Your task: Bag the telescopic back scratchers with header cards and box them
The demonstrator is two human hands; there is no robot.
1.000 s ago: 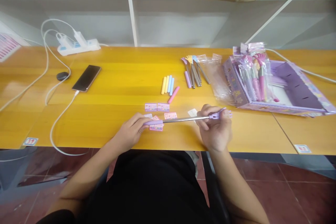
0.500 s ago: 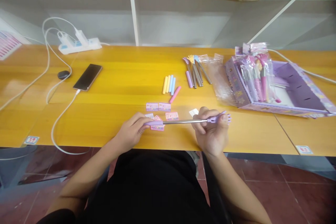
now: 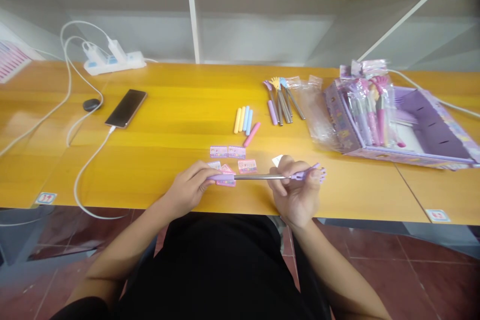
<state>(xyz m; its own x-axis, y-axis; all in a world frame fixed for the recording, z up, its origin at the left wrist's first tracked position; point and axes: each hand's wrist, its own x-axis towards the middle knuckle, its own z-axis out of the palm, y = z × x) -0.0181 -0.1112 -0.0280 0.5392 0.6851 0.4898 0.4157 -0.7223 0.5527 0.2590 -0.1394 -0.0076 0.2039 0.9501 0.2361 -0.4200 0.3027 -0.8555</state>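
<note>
A stick with a metal rod (image 3: 260,177) lies level between my two hands, above the table's front part. My left hand (image 3: 190,187) is closed on its purple handle (image 3: 224,177). At the other end, the fingers of my right hand (image 3: 298,192) pinch the purple hand-shaped head (image 3: 305,174). Small printed cards (image 3: 247,166) lie on the table behind and below the handle. Farther back are several yellow and blue tubes (image 3: 243,120) and a pink tube (image 3: 251,134). Metal rods with hand-shaped heads (image 3: 285,102) lie behind them, beside a purple tube (image 3: 272,112).
A purple box (image 3: 420,160) with wrapped sticks stands at the right, clear plastic bags (image 3: 318,115) beside it. On the left are a phone (image 3: 126,108), a cable, a black mouse-like object (image 3: 91,105) and a power strip (image 3: 114,63). White shelves (image 3: 262,27) rise behind.
My right hand has moved slightly left with the purple head, and the visible stretch of rod between my hands is shorter. My left hand still holds the handle.
</note>
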